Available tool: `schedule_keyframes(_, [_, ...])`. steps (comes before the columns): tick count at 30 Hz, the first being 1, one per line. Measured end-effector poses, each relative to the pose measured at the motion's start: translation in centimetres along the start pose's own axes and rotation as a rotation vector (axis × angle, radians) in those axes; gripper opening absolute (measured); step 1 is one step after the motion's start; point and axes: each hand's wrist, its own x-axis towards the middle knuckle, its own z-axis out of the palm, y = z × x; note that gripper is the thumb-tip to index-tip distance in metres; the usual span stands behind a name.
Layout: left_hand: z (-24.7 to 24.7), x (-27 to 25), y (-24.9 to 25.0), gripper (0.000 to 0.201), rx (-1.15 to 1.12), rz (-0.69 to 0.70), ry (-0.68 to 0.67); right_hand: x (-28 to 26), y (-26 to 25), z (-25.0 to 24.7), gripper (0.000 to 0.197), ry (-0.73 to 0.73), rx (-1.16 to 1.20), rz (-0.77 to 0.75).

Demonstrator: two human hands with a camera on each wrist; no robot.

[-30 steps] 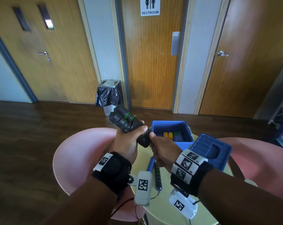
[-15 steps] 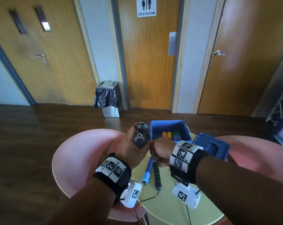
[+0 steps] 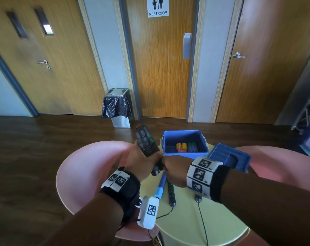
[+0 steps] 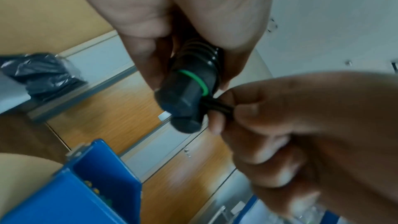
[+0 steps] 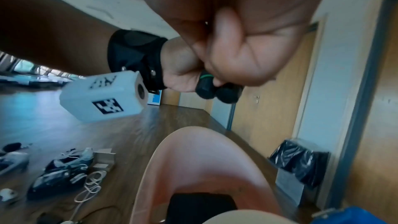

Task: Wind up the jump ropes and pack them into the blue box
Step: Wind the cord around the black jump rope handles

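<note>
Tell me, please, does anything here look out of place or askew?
Nothing is damaged or spilled. The lid lies off the box, tilted at the table edge, which fits packing.

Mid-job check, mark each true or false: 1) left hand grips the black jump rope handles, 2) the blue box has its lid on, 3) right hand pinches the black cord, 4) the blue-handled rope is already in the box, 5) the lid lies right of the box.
1. True: the left hand grips the black jump rope handles.
2. False: the blue box stands open, coloured items inside.
3. True: the right hand pinches the black cord beside the handle ends.
4. False: the blue-handled rope lies on the yellow-green table, beside a black handle with green rings.
5. True: the blue lid lies right of the box.
</note>
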Motion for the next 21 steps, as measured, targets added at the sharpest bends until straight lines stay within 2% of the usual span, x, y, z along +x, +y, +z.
schedule_keyframes(3, [0.5,-0.4,0.4,0.045,-0.098,-0.054,-0.093,-1.4,1.5,-1.0,0.014,0.115,0.008,-0.071])
schedule_keyframes(5, [0.8,-0.4,0.4,0.044,-0.184,-0.101,-0.148,-2.0,2.8,-1.9,0.014,0.236,0.103,-0.104])
schedule_keyframes(8, [1.4,0.0,0.4,0.051,-0.225,-0.145,-0.144,-2.8,3.9,-2.7,0.012,0.353,0.221,-0.173])
schedule_keyframes(10, [2.0,0.2,0.8,0.059,-0.193,-0.151,-0.167,-3.1,4.5,-3.1,0.013,0.356,0.182,-0.239])
schedule_keyframes(13, [2.6,0.7,2.1,0.057,-0.024,-0.083,-0.171,-3.4,6.0,-3.7,0.016,0.199,0.101,-0.283])
schedule_keyframes(15, [3.4,1.0,3.3,0.048,0.054,-0.042,-0.201,-3.9,7.1,-4.5,0.019,0.193,-0.004,-0.257])
schedule_keyframes(17, [4.9,0.8,4.9,0.038,0.076,-0.015,-0.279,-4.5,8.3,-5.7,0.02,0.352,-0.11,-0.197])
schedule_keyframes(19, [6.9,0.4,6.4,0.03,0.049,0.004,-0.376,-5.1,10.0,-6.9,0.036,0.493,-0.151,-0.118])
schedule_keyframes(21, [8.8,0.3,7.7,0.031,0.04,0.015,-0.463,-5.4,12.2,-7.3,0.054,0.515,-0.097,-0.099])
